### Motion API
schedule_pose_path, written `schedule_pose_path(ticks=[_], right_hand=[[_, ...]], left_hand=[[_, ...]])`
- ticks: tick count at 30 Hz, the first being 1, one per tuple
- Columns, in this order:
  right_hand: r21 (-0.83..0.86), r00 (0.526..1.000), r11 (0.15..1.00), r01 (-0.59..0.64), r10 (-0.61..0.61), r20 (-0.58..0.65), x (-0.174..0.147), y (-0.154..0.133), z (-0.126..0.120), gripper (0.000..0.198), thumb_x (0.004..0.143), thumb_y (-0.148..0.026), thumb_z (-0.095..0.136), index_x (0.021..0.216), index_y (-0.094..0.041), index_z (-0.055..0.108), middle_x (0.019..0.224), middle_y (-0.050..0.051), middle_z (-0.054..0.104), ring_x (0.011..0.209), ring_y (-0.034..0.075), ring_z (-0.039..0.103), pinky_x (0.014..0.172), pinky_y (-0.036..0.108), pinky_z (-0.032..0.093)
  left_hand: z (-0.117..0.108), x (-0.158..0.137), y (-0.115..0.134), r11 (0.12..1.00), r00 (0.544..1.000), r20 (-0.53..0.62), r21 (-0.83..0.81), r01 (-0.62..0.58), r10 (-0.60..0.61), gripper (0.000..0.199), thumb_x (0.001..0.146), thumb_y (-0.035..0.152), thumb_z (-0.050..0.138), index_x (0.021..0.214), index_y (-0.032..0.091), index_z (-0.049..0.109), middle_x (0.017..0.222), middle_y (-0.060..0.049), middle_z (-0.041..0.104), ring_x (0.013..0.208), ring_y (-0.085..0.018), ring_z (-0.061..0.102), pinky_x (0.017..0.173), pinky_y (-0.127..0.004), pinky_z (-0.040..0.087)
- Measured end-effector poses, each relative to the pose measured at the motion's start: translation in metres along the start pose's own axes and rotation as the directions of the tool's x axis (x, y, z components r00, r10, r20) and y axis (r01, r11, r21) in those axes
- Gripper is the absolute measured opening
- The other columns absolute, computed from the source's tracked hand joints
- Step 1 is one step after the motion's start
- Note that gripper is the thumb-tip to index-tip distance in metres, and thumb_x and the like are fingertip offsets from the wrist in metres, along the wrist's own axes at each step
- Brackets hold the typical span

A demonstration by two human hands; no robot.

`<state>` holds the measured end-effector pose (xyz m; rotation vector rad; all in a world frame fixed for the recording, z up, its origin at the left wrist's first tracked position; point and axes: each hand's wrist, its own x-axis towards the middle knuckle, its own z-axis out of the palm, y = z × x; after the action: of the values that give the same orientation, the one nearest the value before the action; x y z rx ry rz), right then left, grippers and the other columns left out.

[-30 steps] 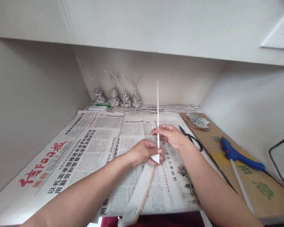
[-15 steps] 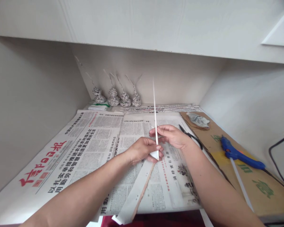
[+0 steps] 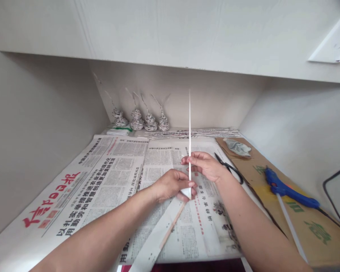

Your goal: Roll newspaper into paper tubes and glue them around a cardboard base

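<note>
Newsprint (image 3: 119, 177) lies in a pale-walled nook (image 3: 215, 100), left hand (image 3: 171, 185) and right hand (image 3: 208, 166) pinching a paper tube (image 3: 189, 128).

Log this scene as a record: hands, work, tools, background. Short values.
left hand: pinching base of white roll
right hand: fingers at roll, higher up; grip unclear
roll: thin, upright
strip: slants from left hand to picture's bottom edge
surface: newspaper; cardboard at right
tools: scissors; blue glue gun on cardboard
back: four woven gourds, thin sticks
</note>
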<state>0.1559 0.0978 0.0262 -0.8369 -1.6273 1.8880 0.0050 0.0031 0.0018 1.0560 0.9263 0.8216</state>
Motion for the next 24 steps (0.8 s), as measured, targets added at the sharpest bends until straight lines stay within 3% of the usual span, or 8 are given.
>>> schedule_pose_path(ticks=[4,8,15,24], right_hand=[[-0.013,0.998,1.0,0.006,-0.005,0.065,-0.0003,0.0015,-0.0008,0.029,0.076,-0.042,0.066,0.088,-0.016,0.069,0.105,0.01,0.066,0.082,0.017,0.062,0.066,0.028,0.046],[-0.012,1.0,1.0,-0.009,0.009,0.014,0.0,0.0027,-0.0005,0.026,0.072,-0.04,0.07,0.085,-0.017,0.069,0.1,0.008,0.067,0.073,0.015,0.061,0.06,0.026,0.045],[0.017,0.997,1.0,0.004,-0.005,0.08,-0.0001,0.0032,-0.0007,0.027,0.078,-0.039,0.064,0.09,-0.016,0.07,0.1,0.01,0.067,0.085,0.019,0.063,0.073,0.031,0.05],[0.029,0.998,1.0,0.002,-0.004,0.062,0.0031,0.0057,-0.0037,0.024,0.079,-0.038,0.064,0.088,-0.017,0.07,0.091,0.008,0.069,0.069,0.013,0.062,0.058,0.023,0.046]], left_hand=[[0.0001,-0.0001,0.0007,1.0,1.0,-0.003,-0.005,-0.003,0.003,0.032,0.072,0.041,0.067,0.08,0.01,0.067,0.082,-0.012,0.068,0.074,-0.02,0.064,0.061,-0.03,0.052],[0.0004,0.0,0.0009,1.0,1.0,0.026,-0.008,-0.008,0.008,0.032,0.072,0.041,0.067,0.081,0.01,0.066,0.082,-0.012,0.067,0.073,-0.02,0.064,0.06,-0.03,0.052],[0.0002,-0.001,0.0026,0.999,1.0,0.018,-0.033,0.009,-0.009,0.033,0.071,0.041,0.068,0.085,0.011,0.065,0.084,-0.012,0.067,0.075,-0.021,0.065,0.058,-0.03,0.051],[0.0,-0.0026,0.0059,0.999,0.999,0.029,-0.014,0.047,-0.046,0.033,0.073,0.04,0.066,0.091,0.012,0.065,0.086,-0.012,0.067,0.076,-0.021,0.065,0.059,-0.031,0.052]])
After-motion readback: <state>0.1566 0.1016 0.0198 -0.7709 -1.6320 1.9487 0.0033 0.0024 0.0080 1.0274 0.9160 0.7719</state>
